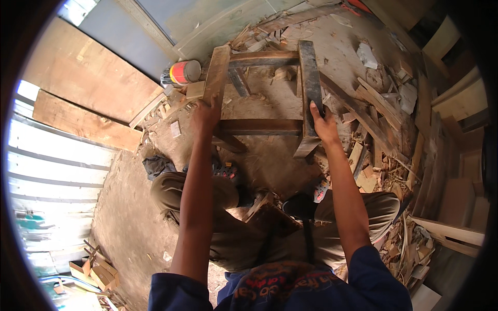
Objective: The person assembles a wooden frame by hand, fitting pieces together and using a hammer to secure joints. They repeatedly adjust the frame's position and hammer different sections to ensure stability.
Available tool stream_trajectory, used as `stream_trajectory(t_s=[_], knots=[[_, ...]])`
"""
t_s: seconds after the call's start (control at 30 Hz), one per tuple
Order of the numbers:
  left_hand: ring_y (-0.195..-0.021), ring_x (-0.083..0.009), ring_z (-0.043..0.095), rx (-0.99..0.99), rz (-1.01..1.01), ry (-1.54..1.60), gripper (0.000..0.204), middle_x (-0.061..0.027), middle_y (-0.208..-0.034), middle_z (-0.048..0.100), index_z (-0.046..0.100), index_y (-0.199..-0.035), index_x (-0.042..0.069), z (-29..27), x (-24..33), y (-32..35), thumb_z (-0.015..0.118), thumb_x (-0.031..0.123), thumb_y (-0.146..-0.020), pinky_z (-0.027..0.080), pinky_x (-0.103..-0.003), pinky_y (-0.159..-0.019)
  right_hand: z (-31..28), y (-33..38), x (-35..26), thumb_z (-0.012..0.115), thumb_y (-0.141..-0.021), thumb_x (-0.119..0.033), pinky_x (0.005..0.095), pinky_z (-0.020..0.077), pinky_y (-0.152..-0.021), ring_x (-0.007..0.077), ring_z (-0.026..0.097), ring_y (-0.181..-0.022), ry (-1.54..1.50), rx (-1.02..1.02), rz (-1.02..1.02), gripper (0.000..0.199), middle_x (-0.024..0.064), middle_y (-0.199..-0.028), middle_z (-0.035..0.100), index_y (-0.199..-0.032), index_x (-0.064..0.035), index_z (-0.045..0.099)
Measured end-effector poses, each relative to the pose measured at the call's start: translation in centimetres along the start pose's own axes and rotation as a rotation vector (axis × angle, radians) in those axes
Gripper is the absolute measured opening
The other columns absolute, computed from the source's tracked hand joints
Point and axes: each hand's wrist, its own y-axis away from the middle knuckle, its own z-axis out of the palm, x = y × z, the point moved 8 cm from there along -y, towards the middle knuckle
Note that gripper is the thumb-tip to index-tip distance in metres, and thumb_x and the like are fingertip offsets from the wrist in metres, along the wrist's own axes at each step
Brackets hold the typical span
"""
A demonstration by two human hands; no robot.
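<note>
A dark-stained wooden stool-like frame [262, 127] stands on the dirt floor before me, with two thick side beams joined by two crosspieces and legs below. My left hand [206, 116] is closed round the near part of its left beam. On the right beam, my right hand [324, 125] grips the outer side near its lower end, thumb on top. Both forearms reach forward between my bent knees. Parts of the legs and the hidden sides of my fingers do not show.
A paint tin [185, 72] with a red and yellow band lies by the far left wall. Plywood panels [93, 75] lean at the left. Long planks [358, 118] and wood scraps cover the floor at the right. My patterned clog [321, 191] rests near the right forearm.
</note>
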Motion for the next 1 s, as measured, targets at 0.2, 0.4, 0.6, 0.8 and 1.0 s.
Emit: stream_trajectory(t_s=[0.2, 0.4, 0.6, 0.8, 1.0], knots=[[-0.116, -0.0476, 0.059, -0.068, 0.038, -0.038, 0.084, -0.0328, -0.12, 0.062, 0.049, -0.132, -0.004, -0.1, 0.5, 0.2, 0.034, 0.07, -0.094, 0.044, -0.054, -0.099, -0.2, 2.5, 0.7, 0.062, -0.095, -0.051, 0.0374, 0.0438, -0.099, 0.0288, 0.06, -0.11, -0.106, 0.072, -0.02, 0.065, 0.0201, -0.117, 0.066, -0.128, 0.0046, 0.056], [-0.112, -0.0455, 0.062, -0.036, 0.02, 0.055, 0.084, -0.0325, -0.112, 0.066, 0.061, -0.12, -0.006, -1.1, 0.3, 0.9, 0.064, 0.067, -0.079, 0.048, -0.051, -0.096, -0.5, 4.8, -0.1, 0.063, -0.096, -0.048, 0.0349, 0.044, -0.096, 0.0219, 0.059, -0.105, -0.139, 0.032, -0.032, 0.06, 0.0166, -0.114, 0.067, -0.124, 0.005, 0.06], [-0.111, -0.0432, 0.063, 0.037, -0.049, 0.189, 0.076, -0.0306, -0.111, 0.067, 0.064, -0.115, -0.006, -3.0, 0.0, 4.3, 0.073, 0.057, -0.074, 0.049, -0.049, -0.094, -0.8, 4.5, 1.3, 0.064, -0.095, -0.046, 0.0328, 0.0445, -0.095, 0.018, 0.058, -0.104, -0.244, -0.006, -0.119, 0.058, 0.0135, -0.112, 0.068, -0.123, 0.0048, 0.062], [-0.109, -0.043, 0.064, 0.048, -0.108, 0.126, 0.076, -0.0294, -0.112, 0.067, 0.063, -0.116, -0.005, -3.2, -1.0, 4.3, 0.072, 0.058, -0.074, 0.049, -0.049, -0.094, 0.0, 2.7, -0.3, 0.067, -0.094, -0.044, 0.0317, 0.0441, -0.095, 0.0178, 0.059, -0.102, -0.219, -0.087, -0.057, 0.058, 0.0128, -0.111, 0.068, -0.124, 0.0053, 0.062], [-0.109, -0.0431, 0.064, 0.044, -0.027, 0.102, 0.081, -0.0313, -0.112, 0.066, 0.06, -0.118, -0.007, -2.7, 0.4, 3.9, 0.066, 0.063, -0.078, 0.051, -0.049, -0.092, -0.7, 2.1, 0.2, 0.069, -0.093, -0.043, 0.0309, 0.0442, -0.094, 0.0173, 0.059, -0.1, -0.197, -0.035, 0.002, 0.056, 0.0117, -0.111, 0.068, -0.124, 0.0039, 0.063]])
